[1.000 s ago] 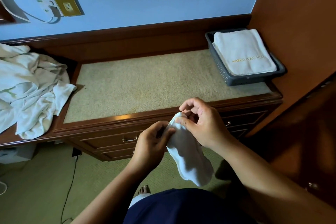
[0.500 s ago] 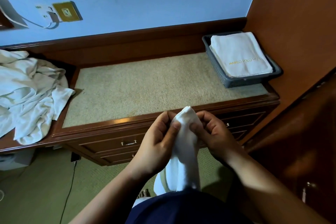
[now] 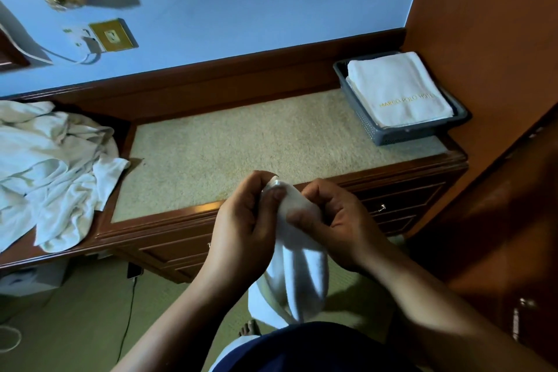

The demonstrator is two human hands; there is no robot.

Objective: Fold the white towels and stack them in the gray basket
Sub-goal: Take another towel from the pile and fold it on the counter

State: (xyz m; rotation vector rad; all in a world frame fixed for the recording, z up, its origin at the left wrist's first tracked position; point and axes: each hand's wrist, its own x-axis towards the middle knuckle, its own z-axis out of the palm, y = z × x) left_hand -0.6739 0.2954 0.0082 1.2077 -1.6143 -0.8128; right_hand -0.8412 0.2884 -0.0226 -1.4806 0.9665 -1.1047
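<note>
Between left hand [image 3: 244, 229] and right hand [image 3: 341, 228], a limp, bunched white towel [image 3: 302, 275]

white towel [image 3: 297, 266] dangling, folded towels [image 3: 398, 87] in gray basket [image 3: 407, 136], crumpled towels [image 3: 51, 166] left

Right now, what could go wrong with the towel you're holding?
The left hand and right hand pinch only the top of the white towel; it hangs loose in front of the desk, so it might slip to the floor. The unfolded towel pile reaches the desk's front edge and could slide off.
</note>
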